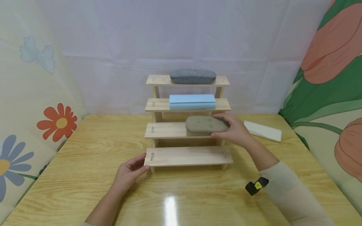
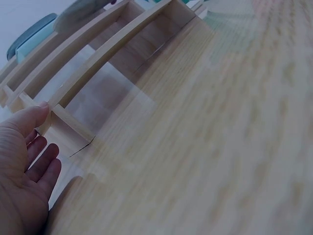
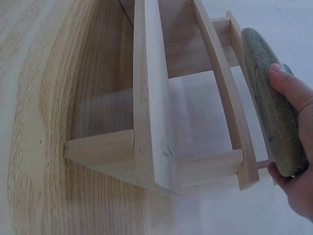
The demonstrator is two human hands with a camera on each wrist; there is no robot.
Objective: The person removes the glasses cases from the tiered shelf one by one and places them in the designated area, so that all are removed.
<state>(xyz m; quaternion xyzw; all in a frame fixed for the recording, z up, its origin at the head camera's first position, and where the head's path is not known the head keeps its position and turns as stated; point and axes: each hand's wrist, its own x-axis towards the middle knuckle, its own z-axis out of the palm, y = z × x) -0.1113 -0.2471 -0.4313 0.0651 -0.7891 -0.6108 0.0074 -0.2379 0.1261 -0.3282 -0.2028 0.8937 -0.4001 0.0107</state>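
A four-step wooden display stand [image 1: 169, 157] rises on the table. My left hand [image 1: 127, 174] grips the left end of its lowest step, thumb at the front corner; the left wrist view shows the other fingers [image 2: 46, 169] curled beside the end support. In my right hand [image 1: 233, 130] is an olive-grey glasses case [image 1: 205, 124], held by its right end between thumb and fingers. It lies lengthwise along the second step from the bottom, close over the board. The right wrist view shows the case [image 3: 271, 103] with the thumb and a fingertip on it.
A light blue glasses case [image 1: 192, 102] sits on the third step, and a dark grey one [image 1: 193, 76] on the top step. Right of the stand lies a flat white case [image 1: 263, 131] on the table [image 1: 99, 141]. A pale cloth wall [image 1: 181, 34] stands behind.
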